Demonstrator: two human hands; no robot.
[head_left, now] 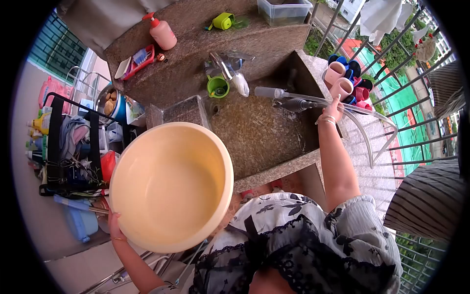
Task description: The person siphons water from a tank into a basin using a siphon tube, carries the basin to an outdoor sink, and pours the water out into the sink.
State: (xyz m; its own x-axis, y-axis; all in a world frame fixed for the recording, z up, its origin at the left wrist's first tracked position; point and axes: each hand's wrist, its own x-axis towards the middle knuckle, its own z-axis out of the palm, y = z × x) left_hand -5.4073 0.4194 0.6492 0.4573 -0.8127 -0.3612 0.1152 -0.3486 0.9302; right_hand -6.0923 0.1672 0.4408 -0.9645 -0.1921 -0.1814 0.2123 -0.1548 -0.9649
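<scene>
My left hand [115, 224] grips the rim of a large cream plastic basin [169, 188], which is tilted with its inside towards me. To the right, my right hand [331, 111] is closed round a clear hose [360, 113] at the sink's right edge. The hose reaches left over the stone sink [259, 132] and ends in a clear nozzle [268, 92]. A dark grey tap or spray head [296, 105] lies just below it. Pink and blue slippers [341, 88] stand right beside my right hand.
On the stone counter are a pink pump bottle [163, 33], a red tray with brushes [138, 61], a green cup [218, 86] and a clear container [284, 11]. A black rack [54, 142] with cloths stands at the left. Metal railings [416, 134] run along the right.
</scene>
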